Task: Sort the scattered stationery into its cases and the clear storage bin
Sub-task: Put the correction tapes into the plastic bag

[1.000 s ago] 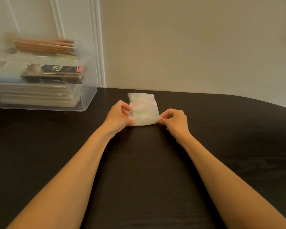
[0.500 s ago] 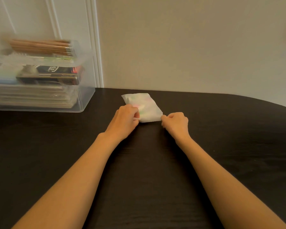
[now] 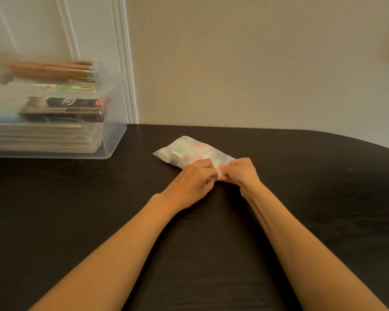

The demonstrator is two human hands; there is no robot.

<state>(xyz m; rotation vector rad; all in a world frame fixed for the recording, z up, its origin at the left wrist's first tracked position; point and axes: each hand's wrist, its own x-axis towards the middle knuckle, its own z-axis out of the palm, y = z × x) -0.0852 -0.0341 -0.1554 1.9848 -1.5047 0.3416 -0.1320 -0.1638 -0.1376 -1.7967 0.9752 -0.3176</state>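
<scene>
Both hands, my left hand and my right hand, pinch the near end of the little pouch, fingers curled tight on it. Biggest is the dark desk. Next is the clear storage bin, far left, already stuffed with things. The pouch lies mid-desk. I think I am closing it. Next I must lift it left into the bin.

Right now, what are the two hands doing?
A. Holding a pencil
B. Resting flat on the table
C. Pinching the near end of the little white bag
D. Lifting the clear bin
C: the left hand and right hand meet, fingers curled, pinching the near end of the bag.
</scene>
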